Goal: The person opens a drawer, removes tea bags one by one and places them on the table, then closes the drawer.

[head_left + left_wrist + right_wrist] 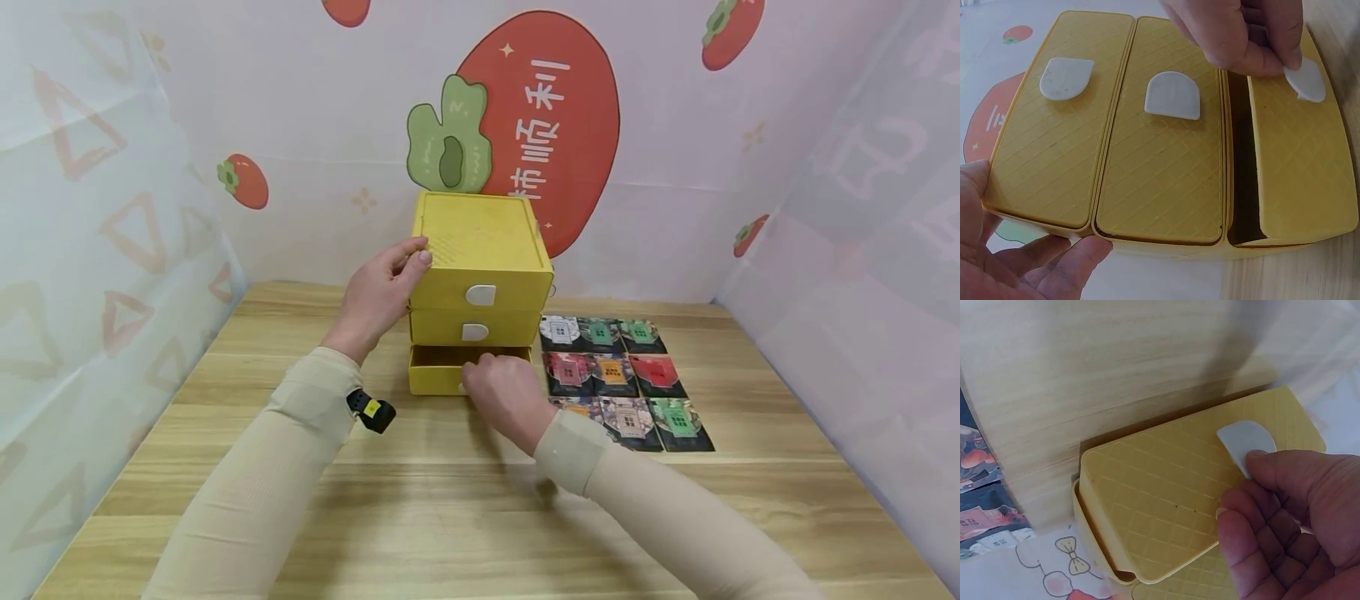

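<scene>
A yellow chest of three drawers stands on the table, its bottom drawer pulled part way out. My left hand holds the chest's upper left edge at the front corner, its fingertips spread over the top and side. With thumb and fingers, my right hand pinches the white handle of the bottom drawer. The top handle and middle handle are untouched, and those two drawers are closed. Little of the bottom drawer's inside shows; it looks dark.
Several flat printed packets lie in rows on the wooden table, right of the chest. A cloth backdrop with persimmon-like prints rises behind, and printed side walls flank the table. A black device sits on my left wrist.
</scene>
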Demonstrator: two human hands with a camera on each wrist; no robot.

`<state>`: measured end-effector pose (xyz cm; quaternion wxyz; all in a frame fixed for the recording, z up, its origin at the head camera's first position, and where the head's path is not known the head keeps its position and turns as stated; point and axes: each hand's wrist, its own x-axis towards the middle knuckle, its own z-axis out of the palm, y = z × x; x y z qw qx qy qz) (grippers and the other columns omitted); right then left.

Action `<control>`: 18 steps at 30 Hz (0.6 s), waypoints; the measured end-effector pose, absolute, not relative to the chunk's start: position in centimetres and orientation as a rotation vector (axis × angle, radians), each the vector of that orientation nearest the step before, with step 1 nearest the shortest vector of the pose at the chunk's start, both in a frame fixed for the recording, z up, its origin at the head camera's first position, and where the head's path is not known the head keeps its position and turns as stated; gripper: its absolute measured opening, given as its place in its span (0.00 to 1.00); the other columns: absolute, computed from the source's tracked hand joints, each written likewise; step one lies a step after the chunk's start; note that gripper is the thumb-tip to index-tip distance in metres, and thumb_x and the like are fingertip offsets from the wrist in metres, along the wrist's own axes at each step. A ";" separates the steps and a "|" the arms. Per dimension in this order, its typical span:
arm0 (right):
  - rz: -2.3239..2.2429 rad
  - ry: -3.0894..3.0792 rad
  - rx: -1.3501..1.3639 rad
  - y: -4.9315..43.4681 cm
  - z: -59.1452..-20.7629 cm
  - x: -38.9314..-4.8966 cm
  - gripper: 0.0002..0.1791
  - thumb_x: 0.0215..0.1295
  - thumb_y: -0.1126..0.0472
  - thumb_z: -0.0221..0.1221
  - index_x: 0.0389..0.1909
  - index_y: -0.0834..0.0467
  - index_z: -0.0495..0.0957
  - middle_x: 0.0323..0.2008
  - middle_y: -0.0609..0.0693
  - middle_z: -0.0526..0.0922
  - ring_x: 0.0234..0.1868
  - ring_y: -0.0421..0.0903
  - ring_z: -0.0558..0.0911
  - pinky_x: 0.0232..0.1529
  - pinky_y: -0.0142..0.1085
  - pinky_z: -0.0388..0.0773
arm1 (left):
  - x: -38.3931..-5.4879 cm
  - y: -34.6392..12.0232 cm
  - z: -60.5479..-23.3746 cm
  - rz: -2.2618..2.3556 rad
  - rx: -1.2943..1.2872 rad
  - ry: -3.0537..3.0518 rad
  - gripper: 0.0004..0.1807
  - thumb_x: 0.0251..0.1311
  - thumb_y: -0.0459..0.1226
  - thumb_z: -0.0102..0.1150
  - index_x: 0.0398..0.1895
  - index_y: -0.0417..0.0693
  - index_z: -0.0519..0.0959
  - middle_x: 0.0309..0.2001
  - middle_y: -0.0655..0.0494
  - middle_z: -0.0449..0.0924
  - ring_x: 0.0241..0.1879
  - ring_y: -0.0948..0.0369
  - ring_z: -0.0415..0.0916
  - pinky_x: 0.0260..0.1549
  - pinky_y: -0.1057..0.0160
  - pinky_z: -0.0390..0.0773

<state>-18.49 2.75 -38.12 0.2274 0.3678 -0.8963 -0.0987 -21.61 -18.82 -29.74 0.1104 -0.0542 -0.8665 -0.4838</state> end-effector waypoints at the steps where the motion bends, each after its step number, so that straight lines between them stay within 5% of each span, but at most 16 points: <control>1: -0.275 -2.467 1.009 2.7 -38.1 -18.6 0.10 0.65 0.69 0.62 0.26 0.53 0.81 0.19 0.48 0.79 0.18 0.44 0.76 0.14 0.39 0.76 | -21.6 -18.8 -29.7 -1.423 -0.160 -2.545 0.33 0.76 0.63 0.45 0.77 0.64 0.70 0.72 0.51 0.74 0.71 0.50 0.71 0.67 0.43 0.73; 18: -0.276 -2.437 0.922 1.9 -38.6 -20.1 0.12 0.58 0.72 0.61 0.23 0.52 0.78 0.18 0.49 0.78 0.16 0.45 0.77 0.14 0.42 0.77 | -21.6 -18.9 -29.8 -1.409 -0.163 -2.553 0.33 0.77 0.63 0.45 0.77 0.63 0.70 0.73 0.52 0.74 0.71 0.50 0.71 0.68 0.43 0.72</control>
